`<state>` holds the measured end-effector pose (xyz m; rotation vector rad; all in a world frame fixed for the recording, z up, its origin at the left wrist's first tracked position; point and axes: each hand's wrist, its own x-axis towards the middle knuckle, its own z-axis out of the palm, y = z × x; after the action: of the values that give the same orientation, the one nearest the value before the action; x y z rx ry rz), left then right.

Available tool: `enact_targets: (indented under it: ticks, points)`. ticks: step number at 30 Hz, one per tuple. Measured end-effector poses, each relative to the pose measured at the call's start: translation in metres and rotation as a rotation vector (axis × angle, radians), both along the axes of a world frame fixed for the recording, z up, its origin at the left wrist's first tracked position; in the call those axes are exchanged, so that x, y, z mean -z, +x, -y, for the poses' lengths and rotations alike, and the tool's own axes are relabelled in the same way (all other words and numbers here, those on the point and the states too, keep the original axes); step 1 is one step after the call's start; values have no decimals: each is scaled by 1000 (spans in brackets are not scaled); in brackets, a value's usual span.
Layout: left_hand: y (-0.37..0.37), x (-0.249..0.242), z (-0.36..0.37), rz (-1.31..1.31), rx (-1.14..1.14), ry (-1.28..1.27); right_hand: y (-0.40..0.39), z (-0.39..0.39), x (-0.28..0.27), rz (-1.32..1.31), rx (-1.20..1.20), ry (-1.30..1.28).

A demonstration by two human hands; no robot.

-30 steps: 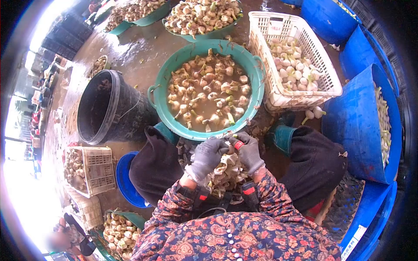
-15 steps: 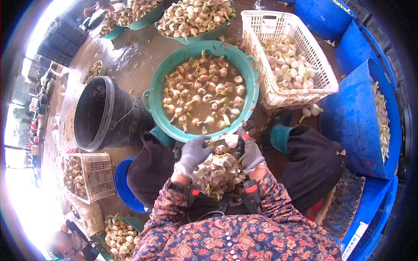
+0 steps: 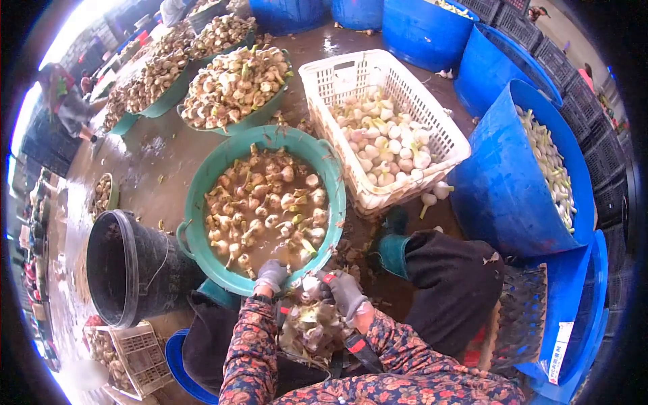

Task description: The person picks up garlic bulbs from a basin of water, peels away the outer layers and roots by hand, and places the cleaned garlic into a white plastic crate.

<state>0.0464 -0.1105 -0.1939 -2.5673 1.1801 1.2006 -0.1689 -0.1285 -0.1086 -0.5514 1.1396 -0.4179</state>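
Note:
My left hand (image 3: pixel 272 275), in a grey glove, reaches over the near rim of a green tub (image 3: pixel 192 223). Its fingers are partly bunched over the tub's edge, and I cannot make out whether they hold anything. In the tub, many garlic bulbs (image 3: pixel 270 196) with cut stems lie in brown water. My right hand (image 3: pixel 347 294), gloved with dark fingertips, is closed around a whitish garlic bulb (image 3: pixel 311 286) just outside the tub. Below it, a heap of loose garlic skins (image 3: pixel 315 329) lies between my forearms, at my lap.
A white crate (image 3: pixel 390 196) of peeled garlic stands right of the tub, with loose bulbs (image 3: pixel 439 192) beside it. A black bucket (image 3: pixel 128 270) tilts at left. Blue barrels (image 3: pixel 486 175) line the right. Tubs of unpeeled garlic (image 3: pixel 233 91) stand behind, and a person (image 3: pixel 67 101) is far left.
My view has turned and shifted to the right. My left hand has moved away from the bulb, forward to the tub's edge. My right hand keeps the white bulb over the skins.

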Motion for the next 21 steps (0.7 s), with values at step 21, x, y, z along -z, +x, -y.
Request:
enact_targets:
  ticks: [21]
  points:
    - [27,30,22,-270,7,-99,0,27,-22,187,14,-88]
